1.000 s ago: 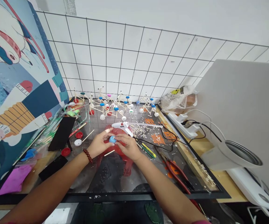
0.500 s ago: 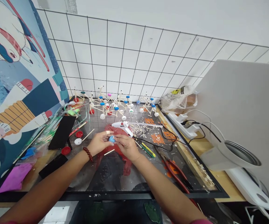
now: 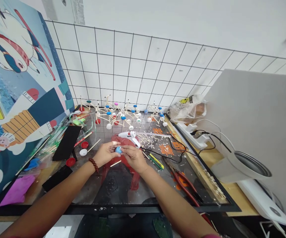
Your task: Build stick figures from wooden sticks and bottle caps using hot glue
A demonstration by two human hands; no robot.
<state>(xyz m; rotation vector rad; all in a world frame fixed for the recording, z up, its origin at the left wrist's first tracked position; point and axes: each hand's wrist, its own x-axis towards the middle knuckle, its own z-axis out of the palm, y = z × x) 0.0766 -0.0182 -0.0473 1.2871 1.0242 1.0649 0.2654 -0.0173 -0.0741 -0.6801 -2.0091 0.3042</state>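
Note:
Between my two hands, above the middle of the table, is a small rounded lump of light-blue modelling clay [image 3: 118,150]. My left hand [image 3: 106,154] pinches it from the left, and a bead bracelet circles that wrist. From the other side the fingertips of my right hand [image 3: 133,156] press on it and hide part of its surface. Just under the hands lies a short wooden stick [image 3: 115,163]. Behind them rests a white glue gun [image 3: 130,137] with a long glue stick. A white cap [image 3: 83,152] and a red cap [image 3: 84,144] sit left of my left hand.
Several small stick models [image 3: 123,114] stand along the back. Pliers [image 3: 182,180] and a yellow-green cutter knife [image 3: 156,161] lie to the right, near wood chips and a black cord. A power strip [image 3: 193,135] is beyond the frame; black boards [image 3: 67,142] and pink clay [image 3: 19,190] are left.
The camera view has shifted slightly. Both hands stay in nearly the same place on the blue clay, with small finger movements at most.

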